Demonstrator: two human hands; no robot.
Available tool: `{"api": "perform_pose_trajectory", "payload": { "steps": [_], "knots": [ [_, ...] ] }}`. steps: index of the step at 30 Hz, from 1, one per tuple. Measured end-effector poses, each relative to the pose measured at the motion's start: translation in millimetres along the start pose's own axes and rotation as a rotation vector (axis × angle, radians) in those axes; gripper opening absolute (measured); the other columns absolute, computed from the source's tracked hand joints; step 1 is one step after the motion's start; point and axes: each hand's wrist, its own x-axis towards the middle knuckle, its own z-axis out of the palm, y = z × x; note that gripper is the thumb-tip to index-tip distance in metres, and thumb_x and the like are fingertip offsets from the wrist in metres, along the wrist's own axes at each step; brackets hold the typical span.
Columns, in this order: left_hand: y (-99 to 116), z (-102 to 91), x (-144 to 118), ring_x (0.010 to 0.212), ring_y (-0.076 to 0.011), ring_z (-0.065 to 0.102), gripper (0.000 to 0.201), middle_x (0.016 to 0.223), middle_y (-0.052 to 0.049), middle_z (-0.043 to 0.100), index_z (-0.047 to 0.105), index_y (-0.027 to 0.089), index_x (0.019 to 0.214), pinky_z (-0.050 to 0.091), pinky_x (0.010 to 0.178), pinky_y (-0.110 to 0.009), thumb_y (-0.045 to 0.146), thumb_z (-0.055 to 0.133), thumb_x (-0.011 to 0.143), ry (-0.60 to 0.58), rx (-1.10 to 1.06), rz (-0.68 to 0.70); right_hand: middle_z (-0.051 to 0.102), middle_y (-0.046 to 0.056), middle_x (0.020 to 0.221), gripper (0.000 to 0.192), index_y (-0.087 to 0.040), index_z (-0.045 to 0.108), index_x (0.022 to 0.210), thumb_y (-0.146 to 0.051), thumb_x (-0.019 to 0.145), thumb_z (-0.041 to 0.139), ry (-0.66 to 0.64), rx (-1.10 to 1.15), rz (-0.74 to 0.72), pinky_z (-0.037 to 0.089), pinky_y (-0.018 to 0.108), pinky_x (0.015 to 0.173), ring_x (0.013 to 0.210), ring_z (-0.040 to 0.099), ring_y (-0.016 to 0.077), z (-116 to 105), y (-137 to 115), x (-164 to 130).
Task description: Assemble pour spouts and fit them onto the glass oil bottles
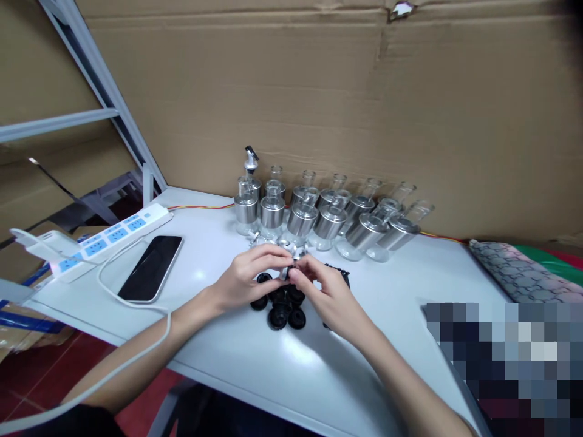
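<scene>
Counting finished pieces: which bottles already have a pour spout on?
Only one: the back-left bottle carries a spout; the other bottles show open glass necks.

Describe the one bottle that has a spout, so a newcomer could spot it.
Start at the cardboard wall behind the white table. A cluster of glass bottles with steel bands stands before it. The spouted bottle is at the back left end; only it carries a metal pourer with a black cap.

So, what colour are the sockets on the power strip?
Blue, set in the white power strip; it shows in the head view, at the left.
</scene>
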Motion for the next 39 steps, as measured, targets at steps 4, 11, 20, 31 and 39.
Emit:
{"api": "perform_pose_trajectory", "payload": {
  "steps": [4,11,20,31,39],
  "knots": [
    [-2.7,0.8,-2.2,0.094,-0.0165,0.065,0.02,0.1,-0.01,0.067,0.06,0.015,0.105,0.057,0.079,-0.03,0.013,0.058,0.086,-0.079,0.105,0.071,0.064,0.002,0.074,0.018,-0.019,0.059,0.088,-0.033,0.09,0.047,-0.032,-0.004,-0.049,0.044,0.026,0.061,0.064,0.056,0.0139,1.7,8.3,2.1],
    [0.5,0.3,0.1,0.094,-0.0166,0.066,0.024,0.102,-0.009,0.069,0.057,0.018,0.111,0.058,0.079,-0.031,0.013,0.056,0.087,-0.112,0.183,0.216,0.066,0.004,0.08,0.012,-0.02,0.06,0.096,-0.025,0.089,0.051,0.05,-0.145,-0.235,0.047,0.027,0.064,0.07,0.058,0.0161,-2.2,12.6,-10.7],
    [2.7,0.1,-0.8,0.092,-0.0178,0.068,0.018,0.095,-0.011,0.07,0.06,0.013,0.105,0.06,0.075,-0.03,0.013,0.057,0.087,-0.066,0.218,0.316,0.059,0.0,0.073,0.004,-0.021,0.051,0.083,-0.019,0.081,0.054,0.084,-0.11,-0.241,0.044,0.023,0.062,0.065,0.054,0.0126,-1.4,5.4,-12.1],
    [0.8,-3.1,-0.4,0.086,-0.018,0.069,0.018,0.092,-0.013,0.07,0.057,0.011,0.103,0.06,0.071,-0.03,0.019,0.056,0.087,-0.099,0.228,0.331,0.061,0.003,0.076,0.013,-0.02,0.056,0.085,-0.011,0.076,0.056,0.117,-0.198,-0.391,0.045,0.028,0.063,0.074,0.052,0.0168,-3.5,-0.7,-13.1],
    [2.8,-5.9,4.7,0.084,-0.0176,0.069,0.023,0.089,-0.01,0.072,0.056,0.012,0.102,0.057,0.076,-0.032,0.024,0.062,0.084,-0.062,0.29,0.34,0.065,0.001,0.073,0.019,-0.021,0.058,0.089,-0.007,0.076,0.06,0.208,-0.238,-0.519,0.045,0.03,0.063,0.073,0.047,0.0172,-3.2,-4.9,-12.7]
  ]
}}
